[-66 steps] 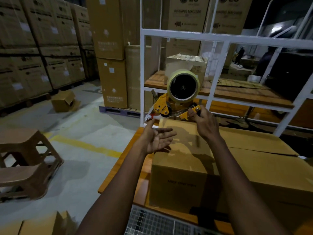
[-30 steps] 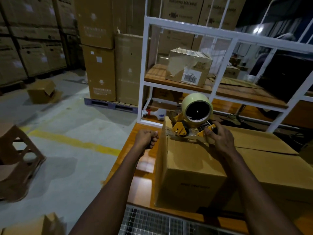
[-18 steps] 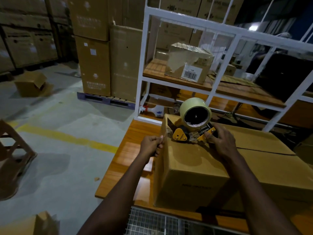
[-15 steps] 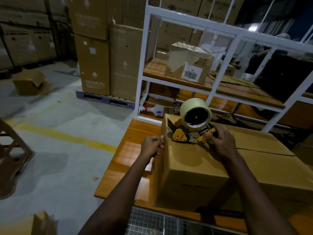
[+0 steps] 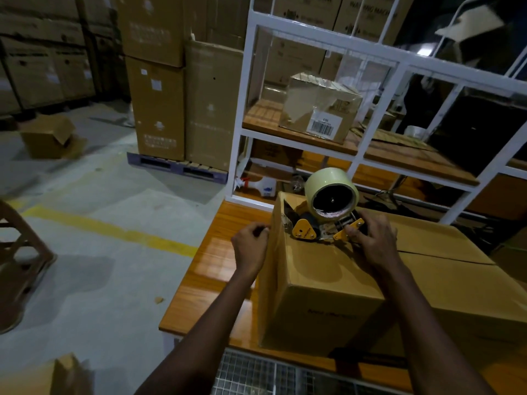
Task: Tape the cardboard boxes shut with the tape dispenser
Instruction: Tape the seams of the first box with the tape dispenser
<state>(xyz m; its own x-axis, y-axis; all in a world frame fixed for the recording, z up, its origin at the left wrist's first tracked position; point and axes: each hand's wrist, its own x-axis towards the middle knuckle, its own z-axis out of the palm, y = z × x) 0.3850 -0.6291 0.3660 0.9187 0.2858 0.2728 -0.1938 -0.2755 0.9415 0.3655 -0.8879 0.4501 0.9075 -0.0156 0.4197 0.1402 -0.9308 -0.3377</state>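
The right hand's (image 5: 373, 243) fingers curl round the handle of the tape dispenser (image 5: 322, 215), which sits just left of them on top of the cardboard box (image 5: 322, 280) on the surface (image 5: 205, 269). The left hand's (image 5: 251, 246) fingers are curled against the box's left side; whether they pinch anything cannot be told.
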